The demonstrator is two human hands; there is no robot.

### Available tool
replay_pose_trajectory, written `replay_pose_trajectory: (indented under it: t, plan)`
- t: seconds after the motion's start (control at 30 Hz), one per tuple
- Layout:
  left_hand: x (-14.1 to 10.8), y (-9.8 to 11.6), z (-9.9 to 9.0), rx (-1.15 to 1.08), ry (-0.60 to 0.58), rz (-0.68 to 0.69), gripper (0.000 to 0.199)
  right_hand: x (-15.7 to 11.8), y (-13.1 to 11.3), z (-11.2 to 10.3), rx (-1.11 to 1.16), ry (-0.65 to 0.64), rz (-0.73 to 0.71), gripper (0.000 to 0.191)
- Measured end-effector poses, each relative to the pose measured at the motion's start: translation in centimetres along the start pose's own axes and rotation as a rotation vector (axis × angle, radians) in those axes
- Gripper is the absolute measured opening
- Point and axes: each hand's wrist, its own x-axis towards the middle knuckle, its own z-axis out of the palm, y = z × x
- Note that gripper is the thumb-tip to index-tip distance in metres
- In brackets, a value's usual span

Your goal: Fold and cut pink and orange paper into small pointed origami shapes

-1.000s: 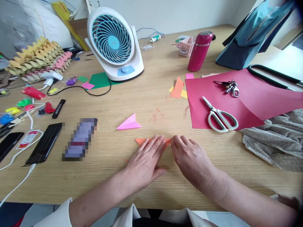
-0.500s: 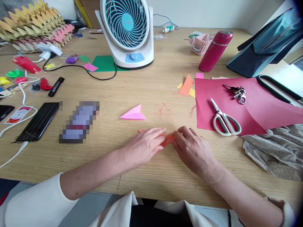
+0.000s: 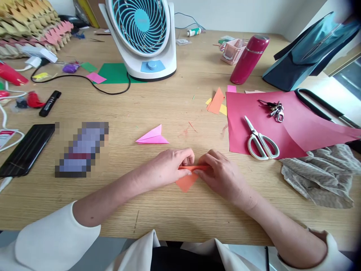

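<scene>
Between my hands is a folded piece of orange paper, with a straight crease along its top and a point turned down toward me. My left hand pinches its left end between thumb and curled fingers. At the other end, my right hand pinches the folded edge the same way, and both thumbs press near the middle. Parts of the paper are hidden under the fingers. Just beyond my left hand lies a folded pink paper plane on the wooden table.
Right of my hands, white-handled scissors and keys rest on red paper, beside a grey cloth. Orange paper scraps, a red flask and a fan stand farther back. Phones lie left.
The orange paper was nearly covered under my flattened left hand; now its point shows toward me, and both hands pinch the top fold. The view has shifted slightly.
</scene>
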Motion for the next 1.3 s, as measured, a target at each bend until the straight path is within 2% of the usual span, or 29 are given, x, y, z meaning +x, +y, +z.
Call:
replay_pose_trajectory:
  t: [0.07,0.17,0.27,0.33,0.4,0.57,0.67,0.73,0.9,1.03,1.3]
  plan:
    - [0.1,0.2,-0.5,-0.043,-0.017,-0.009,0.015,0.1,0.2,-0.2,0.108,-0.035,0.022,0.016]
    - [0.0,0.1,-1.7,-0.049,-0.061,-0.040,0.006,0.3,0.7,-0.6,0.264,-0.085,0.094,0.018]
    - [-0.1,-0.7,-2.9,-0.117,-0.118,-0.100,0.012,0.5,1.1,-1.2,0.386,-0.148,0.174,0.021]
    - [0.1,-1.5,-3.2,-0.206,-0.113,-0.118,0.012,0.7,1.3,-1.7,0.453,-0.190,0.206,0.025]
    - [0.5,-2.2,-3.1,-0.325,-0.049,-0.124,0.015,0.8,1.5,-2.1,0.497,-0.205,0.231,0.030]
    - [1.0,-2.5,-1.7,-0.744,0.243,-0.133,0.025,0.8,1.4,-2.4,0.565,-0.222,0.250,0.033]
    - [1.0,-2.3,-0.9,-0.867,0.217,-0.141,0.026,0.7,1.4,-2.2,0.616,-0.200,0.256,0.031]
    - [1.0,-2.4,-0.5,-0.862,0.161,-0.145,0.027,0.7,1.3,-2.0,0.639,-0.167,0.274,0.032]
    - [1.1,-2.4,0.1,-0.785,0.157,-0.136,0.027,0.5,1.1,-1.4,0.692,-0.166,0.239,0.029]
    - [0.9,-1.7,0.6,-0.735,0.043,-0.083,0.025,0.4,0.7,-1.0,0.742,-0.148,0.233,0.029]
    - [1.2,-2.3,0.8,-0.761,0.112,-0.066,0.022,0.5,-0.2,-0.8,0.859,-0.033,0.268,0.039]
